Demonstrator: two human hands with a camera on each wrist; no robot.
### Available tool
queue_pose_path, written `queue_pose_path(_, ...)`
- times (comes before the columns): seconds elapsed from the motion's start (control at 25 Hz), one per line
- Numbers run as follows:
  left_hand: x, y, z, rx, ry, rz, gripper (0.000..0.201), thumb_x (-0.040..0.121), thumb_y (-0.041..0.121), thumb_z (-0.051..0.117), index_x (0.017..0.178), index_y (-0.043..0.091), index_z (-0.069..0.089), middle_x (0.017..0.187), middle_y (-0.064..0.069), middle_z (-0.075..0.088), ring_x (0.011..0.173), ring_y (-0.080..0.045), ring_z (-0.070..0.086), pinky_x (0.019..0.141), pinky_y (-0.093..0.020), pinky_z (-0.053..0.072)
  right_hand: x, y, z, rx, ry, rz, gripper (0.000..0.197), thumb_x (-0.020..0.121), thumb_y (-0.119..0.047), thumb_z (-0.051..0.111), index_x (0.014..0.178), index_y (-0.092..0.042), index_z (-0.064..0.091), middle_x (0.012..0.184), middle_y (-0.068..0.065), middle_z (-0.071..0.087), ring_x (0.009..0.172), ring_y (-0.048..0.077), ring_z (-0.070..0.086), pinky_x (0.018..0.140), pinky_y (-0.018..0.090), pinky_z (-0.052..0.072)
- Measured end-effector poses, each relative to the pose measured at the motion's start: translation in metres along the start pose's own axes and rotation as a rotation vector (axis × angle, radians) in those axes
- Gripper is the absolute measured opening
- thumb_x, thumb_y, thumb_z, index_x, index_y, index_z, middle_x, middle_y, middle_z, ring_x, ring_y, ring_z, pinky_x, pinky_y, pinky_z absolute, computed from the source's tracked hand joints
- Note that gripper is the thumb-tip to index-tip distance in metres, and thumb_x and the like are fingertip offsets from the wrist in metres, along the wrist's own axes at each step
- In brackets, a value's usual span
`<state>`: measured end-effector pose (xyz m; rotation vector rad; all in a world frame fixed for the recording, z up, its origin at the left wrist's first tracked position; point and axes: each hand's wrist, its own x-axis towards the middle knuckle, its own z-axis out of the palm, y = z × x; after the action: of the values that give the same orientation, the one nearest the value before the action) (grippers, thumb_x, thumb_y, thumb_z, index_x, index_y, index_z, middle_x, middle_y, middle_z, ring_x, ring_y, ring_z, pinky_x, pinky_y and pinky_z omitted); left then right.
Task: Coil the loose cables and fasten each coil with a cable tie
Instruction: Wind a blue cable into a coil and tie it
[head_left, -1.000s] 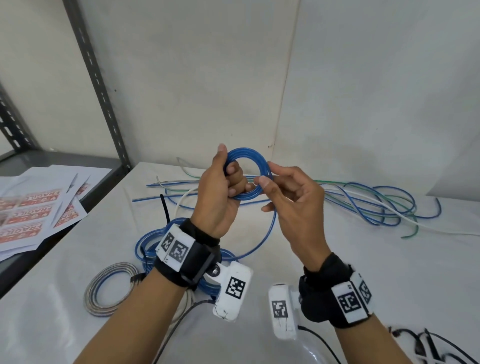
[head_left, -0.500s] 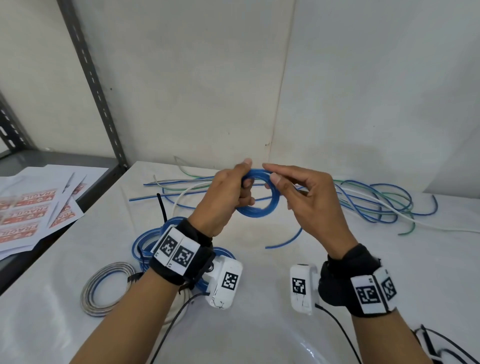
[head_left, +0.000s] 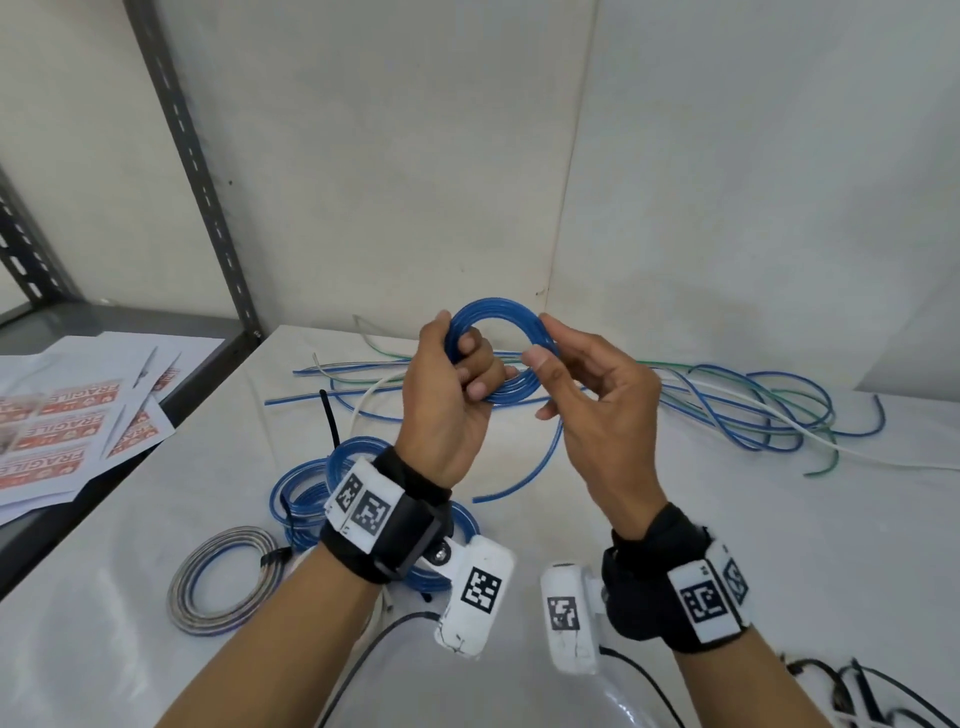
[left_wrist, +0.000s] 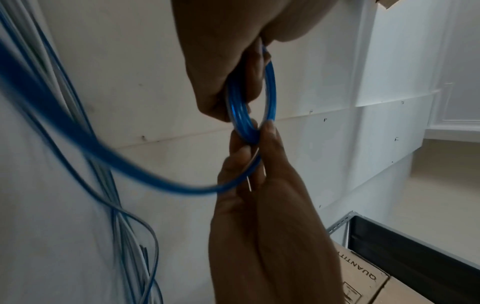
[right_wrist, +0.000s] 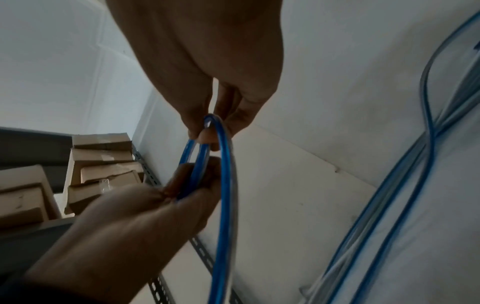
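Observation:
A small coil of blue cable (head_left: 493, 307) is held up above the white table (head_left: 675, 519), standing roughly upright. My left hand (head_left: 462, 364) grips its left side, fingers curled through the ring. My right hand (head_left: 545, 358) pinches the right side between thumb and fingers. A short loose tail (head_left: 524, 475) hangs from the coil toward the table. In the left wrist view the coil (left_wrist: 240, 117) sits between both hands. In the right wrist view the coil (right_wrist: 224, 164) runs past my right fingertips (right_wrist: 205, 136). A black cable tie (head_left: 330, 421) lies behind the left wrist.
Two tied coils lie at the left front: a blue one (head_left: 304, 486) and a grey-blue one (head_left: 223, 584). Loose blue, green and white cables (head_left: 753, 410) spread along the back right. Printed sheets (head_left: 62, 431) cover the grey shelf. Black ties (head_left: 857, 691) lie at the lower right.
The coil, tipped flatter half a second ago, now stands upright and higher. My right hand has slid round to its right side, and the loose tail has shortened since a second ago.

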<state>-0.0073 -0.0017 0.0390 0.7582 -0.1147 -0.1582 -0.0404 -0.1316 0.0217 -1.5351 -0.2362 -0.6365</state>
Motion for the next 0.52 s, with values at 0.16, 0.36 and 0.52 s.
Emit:
queue_pose_path(0.16, 0.002, 0.013, -0.005, 0.368, -0.138, -0.142, 0.047, 0.103, 0.028, 0.028, 0.064, 0.012, 0.046, 0.049, 0.001, 0.027, 0.043, -0.017, 0.028, 0.071, -0.033, 0.058, 0.014, -0.006, -0.026, -0.12, -0.178, -0.014, 0.025, 0.095, -0.01, 0.07, 0.115, -0.022, 0.075, 0.101, -0.006, 0.077, 0.077, 0.006, 0.066, 0.053, 0.022, 0.051)
queue_pose_path(0.36, -0.002, 0.01, -0.005, 0.793, -0.193, -0.105, 0.048, 0.108, 0.038, 0.04, 0.064, 0.018, 0.044, 0.056, 0.008, 0.029, 0.046, -0.012, 0.024, 0.069, -0.034, 0.051, 0.018, -0.001, -0.036, -0.309, -0.355, -0.017, 0.024, 0.098, -0.013, 0.066, 0.118, -0.022, 0.076, 0.106, -0.011, 0.076, 0.088, 0.003, 0.068, 0.062, 0.017, 0.05)
queue_pose_path(0.52, 0.002, 0.013, -0.005, 0.538, -0.056, 0.016, 0.046, 0.108, 0.036, 0.04, 0.066, 0.019, 0.036, 0.054, 0.008, 0.022, 0.044, -0.01, 0.022, 0.059, -0.029, 0.039, 0.016, -0.002, -0.031, -0.15, -0.198, -0.011, 0.021, 0.1, -0.013, 0.062, 0.117, -0.018, 0.073, 0.098, -0.005, 0.079, 0.082, 0.011, 0.075, 0.059, 0.026, 0.057)
